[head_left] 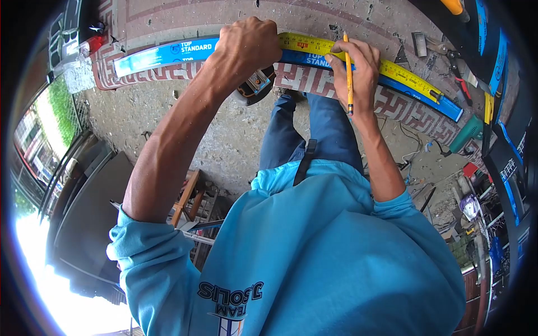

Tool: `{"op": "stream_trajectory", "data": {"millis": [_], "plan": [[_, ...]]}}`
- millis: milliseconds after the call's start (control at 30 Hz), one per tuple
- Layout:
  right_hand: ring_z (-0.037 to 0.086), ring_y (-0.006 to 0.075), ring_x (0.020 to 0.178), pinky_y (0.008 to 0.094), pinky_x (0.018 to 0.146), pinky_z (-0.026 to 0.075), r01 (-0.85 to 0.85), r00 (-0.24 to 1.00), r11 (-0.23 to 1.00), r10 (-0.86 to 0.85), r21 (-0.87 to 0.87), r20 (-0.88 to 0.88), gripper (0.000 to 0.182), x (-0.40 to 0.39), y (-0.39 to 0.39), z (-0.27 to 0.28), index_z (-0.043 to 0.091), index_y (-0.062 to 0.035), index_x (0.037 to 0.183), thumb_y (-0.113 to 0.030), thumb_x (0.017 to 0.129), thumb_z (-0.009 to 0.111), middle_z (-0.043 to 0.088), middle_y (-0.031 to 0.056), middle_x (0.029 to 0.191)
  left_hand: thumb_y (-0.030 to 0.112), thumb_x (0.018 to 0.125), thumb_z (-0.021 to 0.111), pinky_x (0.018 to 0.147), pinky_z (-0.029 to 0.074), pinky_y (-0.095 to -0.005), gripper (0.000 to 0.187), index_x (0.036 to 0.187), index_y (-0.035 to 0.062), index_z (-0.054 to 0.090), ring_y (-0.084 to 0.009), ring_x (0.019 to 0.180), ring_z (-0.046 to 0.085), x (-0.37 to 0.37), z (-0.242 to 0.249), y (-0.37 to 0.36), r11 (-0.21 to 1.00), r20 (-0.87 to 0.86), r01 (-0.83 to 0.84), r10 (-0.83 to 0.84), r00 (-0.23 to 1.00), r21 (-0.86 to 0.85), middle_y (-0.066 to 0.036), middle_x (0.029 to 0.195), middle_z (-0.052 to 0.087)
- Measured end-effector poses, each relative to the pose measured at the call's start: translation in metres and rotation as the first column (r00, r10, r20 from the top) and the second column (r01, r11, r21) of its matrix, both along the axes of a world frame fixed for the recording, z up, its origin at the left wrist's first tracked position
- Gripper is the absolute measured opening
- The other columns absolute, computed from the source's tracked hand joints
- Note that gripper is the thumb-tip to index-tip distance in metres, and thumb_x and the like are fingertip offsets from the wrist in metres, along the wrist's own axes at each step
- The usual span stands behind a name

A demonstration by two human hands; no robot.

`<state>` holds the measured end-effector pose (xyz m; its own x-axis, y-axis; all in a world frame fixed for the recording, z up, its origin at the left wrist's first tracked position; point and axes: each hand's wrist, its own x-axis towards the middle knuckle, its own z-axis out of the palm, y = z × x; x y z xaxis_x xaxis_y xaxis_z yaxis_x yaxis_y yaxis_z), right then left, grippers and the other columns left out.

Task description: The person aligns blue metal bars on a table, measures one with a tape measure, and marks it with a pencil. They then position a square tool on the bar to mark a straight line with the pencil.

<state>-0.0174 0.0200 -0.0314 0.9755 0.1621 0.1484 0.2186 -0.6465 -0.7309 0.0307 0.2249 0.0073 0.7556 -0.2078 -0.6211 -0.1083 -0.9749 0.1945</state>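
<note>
A long strip in blue film printed "TOP STANDARD" (162, 57) lies along the near edge of a table with a patterned cover (162, 19). The yellow blade of a tape measure (412, 79) runs along the strip, its end near the strip's right end. My left hand (249, 45) is closed over strip and tape where the blade emerges; the tape's case is hidden. My right hand (361, 70) holds a yellow pencil (349, 84), point away from me, while thumb and fingertips touch the blade's edge.
Pliers (443, 49), a red-handled tool (464, 88) and a small metal piece (419, 43) lie at the right. A green tool (468, 134) sits on the table's right edge. Blue-filmed strips (499, 67) stand far right. Below my left hand is a dark object (255, 87), partly hidden.
</note>
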Motion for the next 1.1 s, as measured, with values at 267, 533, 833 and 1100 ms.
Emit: {"op": "stream_trajectory", "data": {"millis": [267, 533, 833, 1100], "plan": [[0.050, 0.0258, 0.089, 0.0362, 0.082, 0.035, 0.004, 0.990, 1.000, -0.008, -0.031, -0.143, 0.023, 0.010, 0.002, 0.009, 0.065, -0.0085, 0.088, -0.003, 0.065, 0.069, 0.061, 0.0045, 0.088, 0.019, 0.083, 0.055, 0.051, 0.054, -0.0342, 0.023, 0.091, 0.0019, 0.069, -0.0220, 0.053, 0.065, 0.004, 0.004, -0.002, 0.999, -0.020, -0.025, 0.025, 0.999, 0.022, -0.017, 0.068, 0.066], [0.050, 0.0260, 0.089, 0.0370, 0.082, 0.035, 0.053, 0.995, 0.998, -0.056, -0.036, -0.079, 0.023, 0.004, 0.005, 0.003, 0.066, -0.0099, 0.086, -0.006, 0.064, 0.069, 0.062, 0.0053, 0.086, 0.019, 0.078, 0.055, 0.062, 0.055, -0.0400, 0.025, 0.090, 0.0020, 0.069, -0.0308, 0.065, 0.067, 0.005, 0.009, -0.004, 0.999, -0.055, -0.015, 0.017, 0.998, 0.029, -0.020, 0.076, 0.066], [0.056, 0.0307, 0.089, 0.0367, 0.083, 0.042, 0.063, 0.996, 0.998, -0.061, 0.028, -0.072, 0.024, -0.006, 0.002, 0.018, 0.065, -0.0094, 0.089, -0.007, 0.066, 0.066, 0.064, 0.0115, 0.092, 0.021, 0.083, 0.051, 0.062, 0.052, -0.0455, 0.025, 0.090, 0.0030, 0.067, -0.0380, 0.074, 0.065, -0.018, 0.013, 0.010, 0.959, 0.160, 0.197, -0.166, 0.973, -0.204, -0.024, 0.078, 0.064], [0.058, 0.0213, 0.095, 0.0308, 0.085, 0.045, 0.247, 0.872, 0.919, -0.349, 0.307, 0.342, 0.015, -0.120, 0.027, 0.175, 0.060, 0.0010, 0.096, -0.002, 0.081, 0.063, 0.062, 0.0127, 0.099, 0.032, 0.079, 0.068, 0.056, 0.049, -0.0395, 0.076, 0.139, 0.0135, 0.026, -0.0312, 0.056, 0.061, -0.120, 0.059, 0.037, 0.619, -0.006, -0.193, 0.292, 0.957, -0.761, -0.015, 0.065, 0.060]]}}
